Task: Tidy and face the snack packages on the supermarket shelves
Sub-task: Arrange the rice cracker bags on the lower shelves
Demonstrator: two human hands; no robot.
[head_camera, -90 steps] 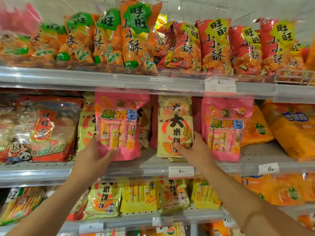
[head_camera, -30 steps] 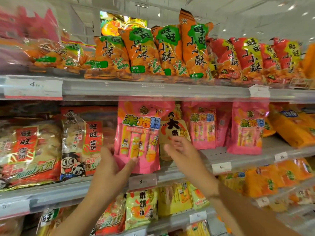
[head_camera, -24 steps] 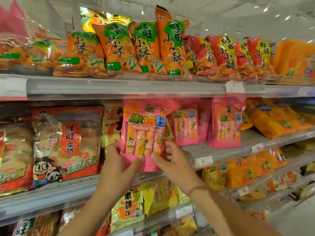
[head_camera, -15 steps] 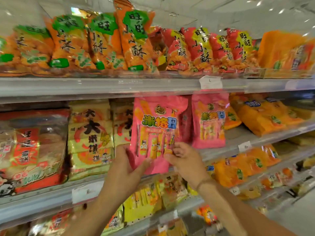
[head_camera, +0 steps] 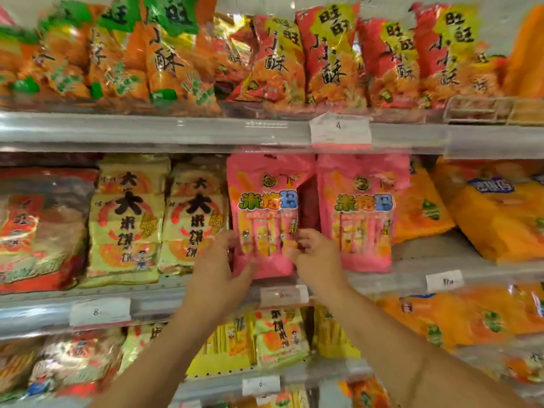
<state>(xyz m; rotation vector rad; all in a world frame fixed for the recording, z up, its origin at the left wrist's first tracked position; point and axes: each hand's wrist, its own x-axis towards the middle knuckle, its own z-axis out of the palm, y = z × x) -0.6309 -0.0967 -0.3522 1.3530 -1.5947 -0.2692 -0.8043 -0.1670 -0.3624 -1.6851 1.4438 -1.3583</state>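
Pink glossy plastic snack pouch (head_camera: 263, 219) now stands upright at the front of the middle metal shelf (head_camera: 176, 295), immediately left of a matching pink pouch (head_camera: 363, 219) and right of two yellow rice-cracker packs (head_camera: 159, 222); 0.5 s ago it was held tilted in front of the yellow packs, so it has been carried right into its own facing. Left hand (head_camera: 219, 269) grips its lower left edge, thumb across the front. Right hand (head_camera: 315, 257) pinches the lower right corner with curled fingers. A dark gap shows between the two pink pouches. Judgement: placement nearly done; release and squaring remain.
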